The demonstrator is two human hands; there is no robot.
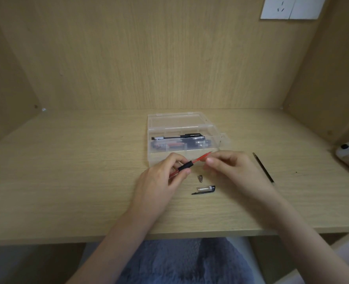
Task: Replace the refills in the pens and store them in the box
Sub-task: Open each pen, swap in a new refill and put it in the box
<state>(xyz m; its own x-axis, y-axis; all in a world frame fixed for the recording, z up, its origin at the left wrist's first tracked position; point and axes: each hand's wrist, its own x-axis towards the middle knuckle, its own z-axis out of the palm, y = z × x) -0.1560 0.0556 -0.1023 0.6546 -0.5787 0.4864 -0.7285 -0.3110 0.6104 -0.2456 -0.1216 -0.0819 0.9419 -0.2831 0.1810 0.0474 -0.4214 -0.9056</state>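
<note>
Two hands over desk, left grip round red pen, right grip pinching its refill, box edge just behind.

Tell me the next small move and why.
Probably slide the red refill fully into the pen barrel gripped by the left hand: the right hand pinches its exposed end, part of it sticks out, and the metal tip cone and cap lie loose on the desk, not yet refitted.
</note>
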